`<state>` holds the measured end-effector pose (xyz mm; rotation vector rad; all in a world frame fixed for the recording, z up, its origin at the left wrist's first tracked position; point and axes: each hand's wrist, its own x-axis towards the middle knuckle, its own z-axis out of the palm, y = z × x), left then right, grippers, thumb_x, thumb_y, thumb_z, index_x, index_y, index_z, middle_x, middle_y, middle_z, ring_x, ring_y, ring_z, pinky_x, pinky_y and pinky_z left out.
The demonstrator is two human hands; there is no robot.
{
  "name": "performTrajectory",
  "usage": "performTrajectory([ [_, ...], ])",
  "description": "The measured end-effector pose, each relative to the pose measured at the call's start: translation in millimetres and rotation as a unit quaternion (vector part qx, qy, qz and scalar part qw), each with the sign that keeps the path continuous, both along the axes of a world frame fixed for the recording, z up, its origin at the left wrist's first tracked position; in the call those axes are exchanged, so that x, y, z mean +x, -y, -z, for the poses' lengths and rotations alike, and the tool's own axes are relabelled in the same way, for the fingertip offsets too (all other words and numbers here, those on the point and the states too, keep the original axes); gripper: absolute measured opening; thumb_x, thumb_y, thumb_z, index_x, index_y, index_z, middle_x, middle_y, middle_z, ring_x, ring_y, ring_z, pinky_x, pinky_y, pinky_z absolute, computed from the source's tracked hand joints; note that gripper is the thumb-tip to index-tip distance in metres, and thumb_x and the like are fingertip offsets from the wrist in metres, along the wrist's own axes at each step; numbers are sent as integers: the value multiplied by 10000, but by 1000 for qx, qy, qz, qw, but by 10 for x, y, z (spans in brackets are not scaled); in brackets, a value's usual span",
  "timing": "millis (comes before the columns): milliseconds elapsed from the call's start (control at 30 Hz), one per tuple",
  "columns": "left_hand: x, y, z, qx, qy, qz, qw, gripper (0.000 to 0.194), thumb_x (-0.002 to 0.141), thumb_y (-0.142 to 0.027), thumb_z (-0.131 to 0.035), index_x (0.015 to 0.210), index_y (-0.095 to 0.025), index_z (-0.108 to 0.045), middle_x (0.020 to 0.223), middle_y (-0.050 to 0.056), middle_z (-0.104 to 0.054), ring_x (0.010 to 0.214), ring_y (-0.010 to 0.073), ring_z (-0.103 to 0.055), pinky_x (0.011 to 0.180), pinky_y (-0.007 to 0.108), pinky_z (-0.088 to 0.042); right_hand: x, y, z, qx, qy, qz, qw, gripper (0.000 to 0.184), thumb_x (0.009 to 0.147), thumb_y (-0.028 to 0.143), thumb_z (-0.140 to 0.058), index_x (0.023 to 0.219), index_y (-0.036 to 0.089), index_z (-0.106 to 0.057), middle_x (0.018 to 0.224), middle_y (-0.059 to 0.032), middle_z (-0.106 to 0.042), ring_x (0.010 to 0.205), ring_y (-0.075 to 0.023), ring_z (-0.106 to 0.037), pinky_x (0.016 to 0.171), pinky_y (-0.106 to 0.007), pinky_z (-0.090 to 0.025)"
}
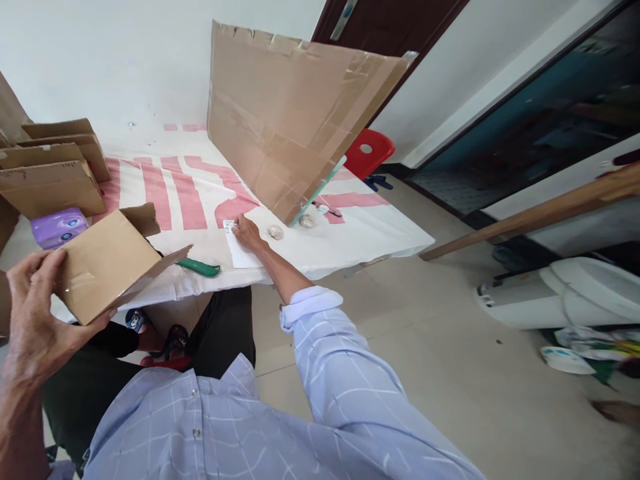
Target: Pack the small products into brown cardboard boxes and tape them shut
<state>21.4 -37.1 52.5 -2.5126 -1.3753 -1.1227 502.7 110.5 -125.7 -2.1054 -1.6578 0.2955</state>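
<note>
My left hand [37,313] grips a small brown cardboard box [107,260], thumb below and fingers over its edge. The box is tilted above the table's front edge, its flaps sticking out to the right. On the table, my right hand [247,233] rests on a sheet of white paper [245,257] with dark handwriting at its upper left. Its fingers are curled together; whatever they hold is too small to make out. Between the box and the paper lies a green-handled tool [200,268]. A roll of clear tape [275,232] sits just right of my right hand.
A large cardboard sheet [285,113] stands tilted on the cloth-covered table [370,233], with another tape roll [307,221] by its lower corner. Folded cardboard boxes [55,173] and a purple packet [59,228] are at left. A red stool [370,152] stands behind.
</note>
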Motion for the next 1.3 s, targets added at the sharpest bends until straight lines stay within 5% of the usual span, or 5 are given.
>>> performTrajectory([
  [400,-297,132,294,-22,115,-16,993,1101,664,-513,-978,1617,-279,-477,1534,169,-499,1467,433,-527,1128,585,-582,-354,238,-285,52,-77,40,995,175,959,181,-490,959,195,-664,1033,-154,-745,1059,-280,-622,950,-372,-468],
  [600,-426,88,591,-112,303,-45,945,1166,536,-629,-1033,1546,-269,-573,1522,135,-569,1453,424,-561,1202,588,-510,-791,402,-499,147,-176,-30,973,421,1054,519,-415,1118,198,-681,1075,-123,-747,1040,-282,-656,945,-441,-569],
  [833,-368,105,881,-268,580,64,766,1021,580,-546,-1000,1475,-230,-624,1422,125,-707,1380,400,-627,1143,484,-545,-1751,1019,-864,40,-534,-302,789,817,910,879,-608,1504,317,-586,1521,-90,-665,1386,-313,-645,1010,-449,-627],
  [967,-392,212,959,-303,617,87,721,863,641,-519,-945,1402,-211,-678,1246,115,-777,1234,371,-706,1055,462,-594,-1984,1207,-998,23,-561,-356,747,998,803,906,-728,1570,295,-545,1597,-123,-617,1495,-360,-567,1141,-520,-567],
  [1300,-719,252,1107,-421,418,33,804,915,440,-456,-1030,1266,-215,-718,1243,153,-797,1216,443,-726,1023,578,-634,-1899,1344,-1079,32,-469,-361,805,1192,704,673,-949,1698,326,-390,1748,-128,-436,1612,-384,-429,1254,-551,-473],
])
